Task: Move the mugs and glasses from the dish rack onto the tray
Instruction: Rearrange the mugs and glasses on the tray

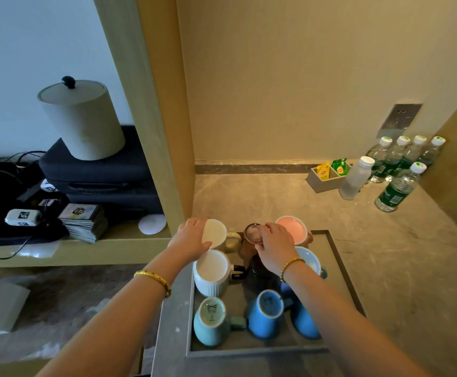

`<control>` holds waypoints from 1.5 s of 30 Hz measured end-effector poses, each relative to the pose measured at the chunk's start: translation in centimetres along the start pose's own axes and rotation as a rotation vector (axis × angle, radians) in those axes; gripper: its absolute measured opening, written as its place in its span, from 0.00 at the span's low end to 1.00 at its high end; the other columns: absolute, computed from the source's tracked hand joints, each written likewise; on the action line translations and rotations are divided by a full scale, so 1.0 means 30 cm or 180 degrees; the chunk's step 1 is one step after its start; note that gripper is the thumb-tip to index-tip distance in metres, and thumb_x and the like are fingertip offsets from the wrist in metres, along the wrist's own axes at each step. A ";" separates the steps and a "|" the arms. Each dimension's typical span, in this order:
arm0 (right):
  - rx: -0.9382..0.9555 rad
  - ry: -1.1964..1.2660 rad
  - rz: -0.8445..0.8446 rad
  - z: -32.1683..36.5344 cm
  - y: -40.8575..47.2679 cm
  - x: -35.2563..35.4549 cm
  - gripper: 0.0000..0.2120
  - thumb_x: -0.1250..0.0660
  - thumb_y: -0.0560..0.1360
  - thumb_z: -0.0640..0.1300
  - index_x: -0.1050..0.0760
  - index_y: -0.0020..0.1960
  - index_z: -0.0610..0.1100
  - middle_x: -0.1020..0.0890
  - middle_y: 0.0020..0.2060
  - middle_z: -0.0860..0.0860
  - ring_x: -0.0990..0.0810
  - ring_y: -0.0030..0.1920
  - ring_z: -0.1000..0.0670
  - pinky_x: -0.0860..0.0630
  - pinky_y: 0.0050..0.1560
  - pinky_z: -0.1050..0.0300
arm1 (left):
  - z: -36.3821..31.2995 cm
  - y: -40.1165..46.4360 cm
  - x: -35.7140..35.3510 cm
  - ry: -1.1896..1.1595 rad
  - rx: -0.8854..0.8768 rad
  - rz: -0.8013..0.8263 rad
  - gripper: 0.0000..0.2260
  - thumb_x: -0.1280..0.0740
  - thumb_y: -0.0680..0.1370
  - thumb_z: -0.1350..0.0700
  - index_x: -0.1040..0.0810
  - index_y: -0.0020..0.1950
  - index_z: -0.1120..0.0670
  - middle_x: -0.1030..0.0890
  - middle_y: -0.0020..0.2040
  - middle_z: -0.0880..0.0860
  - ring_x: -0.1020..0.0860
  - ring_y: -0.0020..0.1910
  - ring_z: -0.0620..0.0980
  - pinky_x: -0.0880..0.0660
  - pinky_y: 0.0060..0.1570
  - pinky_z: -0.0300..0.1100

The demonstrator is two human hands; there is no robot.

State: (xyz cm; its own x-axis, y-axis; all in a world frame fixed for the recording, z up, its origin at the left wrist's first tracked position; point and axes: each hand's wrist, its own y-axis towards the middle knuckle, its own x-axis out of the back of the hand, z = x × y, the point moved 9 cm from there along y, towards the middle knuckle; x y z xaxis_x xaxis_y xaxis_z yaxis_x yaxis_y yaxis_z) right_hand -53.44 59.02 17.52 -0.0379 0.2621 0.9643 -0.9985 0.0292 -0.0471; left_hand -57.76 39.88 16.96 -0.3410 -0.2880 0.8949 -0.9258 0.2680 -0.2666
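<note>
A grey tray (pixel 341 270) lies on the stone counter and holds several mugs. At its far left my left hand (pixel 192 236) grips a white mug (pixel 215 233) by its rim. My right hand (pixel 275 246) holds a small brown-rimmed glass (pixel 251 233) at the tray's far middle. A pink mug (pixel 291 229) stands just right of it, and a light blue mug (pixel 310 261) sits under my right wrist. A ribbed white mug (pixel 212 272) stands below my left hand. Upside down at the near edge are a teal mug (pixel 211 321) and two blue mugs (pixel 265 314). No dish rack is in view.
Several water bottles (pixel 397 187) and a grey box of tea bags (pixel 326 176) stand at the counter's back right, below a wall socket (pixel 400 119). A wooden partition (pixel 165 131) borders the tray's left. Beyond it a shelf holds a white lidded canister (pixel 82 119), dark cases and cables.
</note>
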 end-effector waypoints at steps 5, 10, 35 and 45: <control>0.0160 -0.0609 0.0665 -0.019 0.098 -0.047 0.23 0.39 0.77 0.51 0.38 0.69 0.45 0.34 0.68 0.47 0.41 0.71 0.44 0.48 0.71 0.43 | -0.039 0.085 -0.050 0.0300 -0.0288 0.0460 0.34 0.33 0.75 0.47 0.46 0.76 0.52 0.43 0.75 0.54 0.41 0.72 0.57 0.42 0.70 0.51; 0.0411 -0.0883 0.1135 0.001 0.142 -0.104 0.29 0.39 0.76 0.54 0.43 0.73 0.45 0.34 0.70 0.47 0.39 0.71 0.43 0.58 0.71 0.36 | -0.037 0.133 -0.100 0.0310 -0.0303 0.0907 0.39 0.30 0.72 0.45 0.48 0.76 0.48 0.45 0.76 0.54 0.43 0.73 0.58 0.44 0.72 0.53; 0.0614 -0.0562 0.0720 0.017 0.128 -0.084 0.27 0.39 0.76 0.55 0.40 0.71 0.46 0.38 0.71 0.46 0.45 0.73 0.44 0.60 0.71 0.37 | -0.020 0.091 -0.069 0.0263 0.0709 0.0048 0.33 0.33 0.71 0.39 0.42 0.71 0.45 0.34 0.66 0.59 0.30 0.62 0.61 0.25 0.49 0.50; 0.1413 -0.0375 0.1200 0.213 0.031 -0.164 0.21 0.41 0.74 0.62 0.20 0.49 0.46 0.23 0.52 0.48 0.33 0.60 0.46 0.51 0.69 0.41 | 0.102 -0.051 -0.059 -0.0577 0.0292 -0.0667 0.24 0.33 0.70 0.37 0.34 0.58 0.51 0.30 0.57 0.49 0.28 0.49 0.46 0.28 0.44 0.39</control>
State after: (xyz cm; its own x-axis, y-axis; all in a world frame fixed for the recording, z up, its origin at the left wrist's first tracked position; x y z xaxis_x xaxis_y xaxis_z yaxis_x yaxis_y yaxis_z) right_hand -54.45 51.59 14.40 -0.3720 0.0665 0.9258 -0.8357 -0.4581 -0.3029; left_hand -56.24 37.18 14.67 -0.1566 -0.4900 0.8575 -0.9872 0.1033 -0.1212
